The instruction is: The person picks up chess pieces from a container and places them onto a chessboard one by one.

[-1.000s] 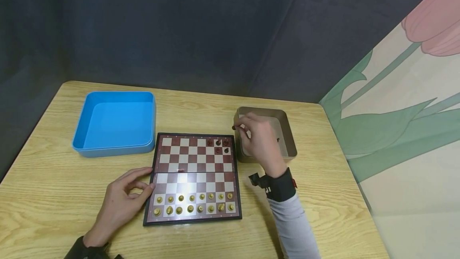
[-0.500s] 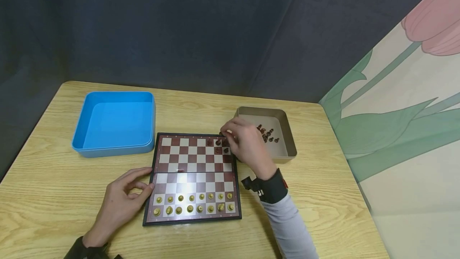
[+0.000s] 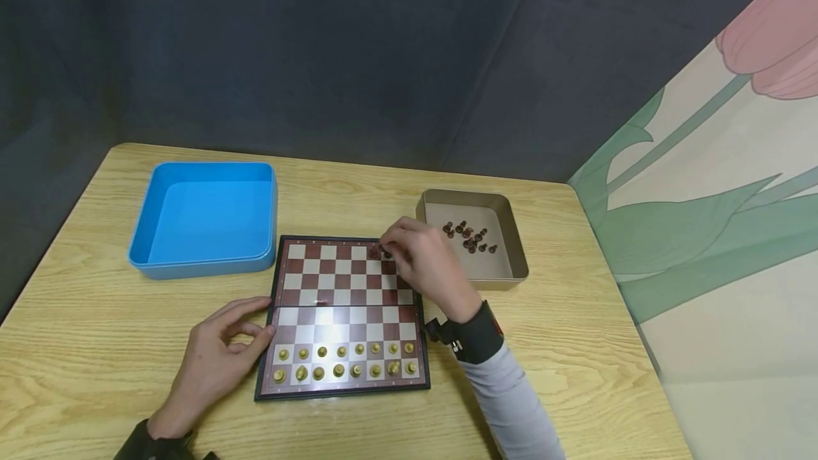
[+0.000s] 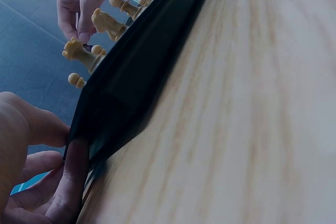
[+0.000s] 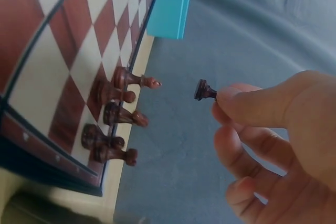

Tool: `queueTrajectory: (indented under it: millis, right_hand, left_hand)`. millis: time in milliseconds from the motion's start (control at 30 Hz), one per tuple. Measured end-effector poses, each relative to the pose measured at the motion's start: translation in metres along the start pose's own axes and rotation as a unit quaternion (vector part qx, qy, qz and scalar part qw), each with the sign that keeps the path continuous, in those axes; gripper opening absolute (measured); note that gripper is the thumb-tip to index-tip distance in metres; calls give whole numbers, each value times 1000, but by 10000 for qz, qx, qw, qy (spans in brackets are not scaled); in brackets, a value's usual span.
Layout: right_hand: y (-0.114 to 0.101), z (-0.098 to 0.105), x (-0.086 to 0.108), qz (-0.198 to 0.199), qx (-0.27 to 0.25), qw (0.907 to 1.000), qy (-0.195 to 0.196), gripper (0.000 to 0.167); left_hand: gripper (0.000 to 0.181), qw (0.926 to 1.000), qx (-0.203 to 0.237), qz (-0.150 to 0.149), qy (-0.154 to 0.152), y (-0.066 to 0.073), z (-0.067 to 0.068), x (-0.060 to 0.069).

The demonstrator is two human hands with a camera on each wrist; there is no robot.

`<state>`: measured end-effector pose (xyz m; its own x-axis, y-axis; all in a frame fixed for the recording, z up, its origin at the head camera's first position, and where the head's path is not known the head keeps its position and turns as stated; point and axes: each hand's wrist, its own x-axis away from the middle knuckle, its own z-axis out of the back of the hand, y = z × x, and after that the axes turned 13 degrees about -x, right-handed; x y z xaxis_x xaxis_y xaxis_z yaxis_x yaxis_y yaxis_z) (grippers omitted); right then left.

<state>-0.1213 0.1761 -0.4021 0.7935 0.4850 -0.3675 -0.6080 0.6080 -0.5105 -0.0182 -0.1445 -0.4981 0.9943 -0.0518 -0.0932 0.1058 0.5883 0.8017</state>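
Observation:
A chessboard lies on the table with two rows of gold chess pieces along its near side. My left hand rests at the board's left edge, with the thumb and index fingertip touching the rim apart from each other. Over the far right corner, my right hand pinches a dark chess piece between thumb and index finger, base outward. Its top is hidden by the fingers. Several dark pieces stand on that corner, mostly hidden by the hand in the head view.
Right of the board stands a tan box with several dark pieces lying in it. A blue tray is at the back left. Dark cloth hangs behind the wooden table.
My right hand has moved left from the tan box to over the board's far right corner, carrying the dark chess piece. The left hand and the board have stayed in place.

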Motion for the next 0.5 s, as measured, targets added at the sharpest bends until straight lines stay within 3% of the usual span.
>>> queueTrajectory:
  millis: [233,500]
  right_hand:
    - [1,-6,0,277,86,9993,-244,14]
    - [1,-10,0,34,-64,9975,-696,14]
  left_hand:
    - [45,10000,33,2,17,1,0,-1]
    - [45,10000,25,27,6,3,2,0]
